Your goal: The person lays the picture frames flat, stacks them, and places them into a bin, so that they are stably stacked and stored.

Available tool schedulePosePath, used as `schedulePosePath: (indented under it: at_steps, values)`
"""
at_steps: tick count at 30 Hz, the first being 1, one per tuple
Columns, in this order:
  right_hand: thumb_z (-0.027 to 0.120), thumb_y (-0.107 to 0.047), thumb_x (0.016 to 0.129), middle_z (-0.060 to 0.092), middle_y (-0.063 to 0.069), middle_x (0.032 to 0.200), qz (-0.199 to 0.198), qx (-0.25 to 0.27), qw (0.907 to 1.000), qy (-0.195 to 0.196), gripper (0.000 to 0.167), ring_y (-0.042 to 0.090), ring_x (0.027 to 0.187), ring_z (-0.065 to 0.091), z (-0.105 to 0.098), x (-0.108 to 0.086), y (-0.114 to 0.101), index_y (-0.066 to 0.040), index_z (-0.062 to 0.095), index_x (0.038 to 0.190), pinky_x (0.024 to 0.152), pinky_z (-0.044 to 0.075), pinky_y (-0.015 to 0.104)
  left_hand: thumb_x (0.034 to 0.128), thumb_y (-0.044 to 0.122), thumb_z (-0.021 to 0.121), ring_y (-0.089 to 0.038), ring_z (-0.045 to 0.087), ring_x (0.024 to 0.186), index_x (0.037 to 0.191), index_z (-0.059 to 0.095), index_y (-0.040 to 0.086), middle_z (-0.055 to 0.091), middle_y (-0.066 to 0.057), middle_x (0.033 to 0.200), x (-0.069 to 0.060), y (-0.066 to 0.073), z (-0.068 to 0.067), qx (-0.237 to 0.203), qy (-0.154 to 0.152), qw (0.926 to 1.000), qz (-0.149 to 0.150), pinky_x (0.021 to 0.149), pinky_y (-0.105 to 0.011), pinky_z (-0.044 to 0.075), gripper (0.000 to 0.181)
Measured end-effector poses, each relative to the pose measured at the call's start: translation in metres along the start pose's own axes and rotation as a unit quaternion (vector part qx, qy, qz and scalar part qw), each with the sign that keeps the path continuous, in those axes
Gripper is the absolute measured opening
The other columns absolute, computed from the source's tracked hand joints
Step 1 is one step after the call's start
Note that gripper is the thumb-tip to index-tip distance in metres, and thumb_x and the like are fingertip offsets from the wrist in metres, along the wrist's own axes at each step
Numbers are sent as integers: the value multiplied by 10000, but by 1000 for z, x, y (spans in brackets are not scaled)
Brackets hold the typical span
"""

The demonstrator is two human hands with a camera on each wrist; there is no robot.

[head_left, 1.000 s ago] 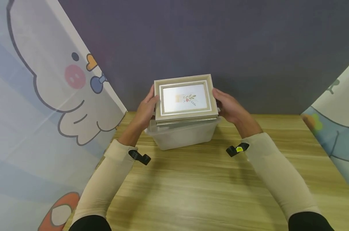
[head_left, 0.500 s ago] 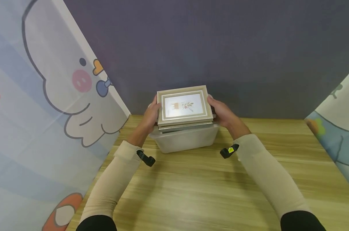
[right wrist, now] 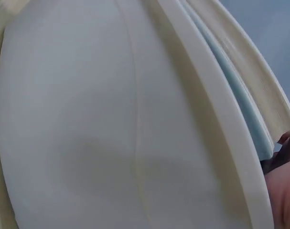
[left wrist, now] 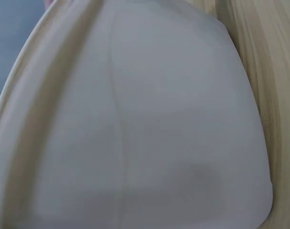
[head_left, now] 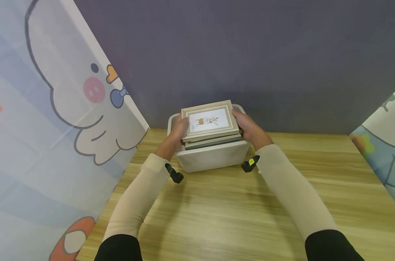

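A stack of picture frames sits partly inside a white plastic bin (head_left: 213,158), tilted, its upper part above the rim. The top picture frame (head_left: 209,121) is cream, with a small plant and stool print. Below it shows a greyish frame (head_left: 213,142), whose pale blue edge (right wrist: 242,107) appears in the right wrist view. My left hand (head_left: 179,131) grips the stack's left side, thumb on the top frame. Gripping the opposite side is my right hand (head_left: 249,127). Fingers under the stack are hidden. The left wrist view holds mostly the bin's outer wall (left wrist: 159,119).
The bin stands on a wood-grain table (head_left: 213,214), close to a dark grey back wall (head_left: 236,50). Cartoon-printed panels flank the table, a left panel (head_left: 31,152) and a right panel (head_left: 388,145).
Both hands have lowered the stack of picture frames from above the bin down into its opening. More of the bin's rim now shows around the stack.
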State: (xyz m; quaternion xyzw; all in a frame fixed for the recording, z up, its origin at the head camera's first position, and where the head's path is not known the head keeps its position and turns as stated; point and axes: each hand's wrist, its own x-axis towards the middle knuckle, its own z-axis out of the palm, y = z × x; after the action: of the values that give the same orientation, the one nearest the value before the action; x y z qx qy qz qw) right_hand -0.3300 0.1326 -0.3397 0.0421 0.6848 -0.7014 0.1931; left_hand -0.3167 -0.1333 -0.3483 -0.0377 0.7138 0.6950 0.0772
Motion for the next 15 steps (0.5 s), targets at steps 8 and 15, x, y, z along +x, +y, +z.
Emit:
schedulePosePath:
  at_steps: [8, 15]
  values:
    - [220, -387, 1087, 557, -26, 861, 459, 104, 9988, -142, 380, 117, 722, 566, 10, 10, 1, -131, 494, 1025, 709, 504, 283, 1081, 450, 361, -341, 425, 1330, 1625, -6, 427, 232, -118, 1631, 0, -6, -6, 43, -171, 9973, -712, 1104, -614, 374, 657]
    - [260, -526, 1068, 501, 46, 1216, 523, -471, 9973, 225, 539, 189, 1036, 530, 27, 12, 0, -109, 470, 1338, 974, 471, 358, 1080, 440, 388, -283, 443, 1231, 1631, 95, 337, 323, -130, 1551, -3, -8, -5, 243, 149, 9958, -872, 1089, -497, 416, 632]
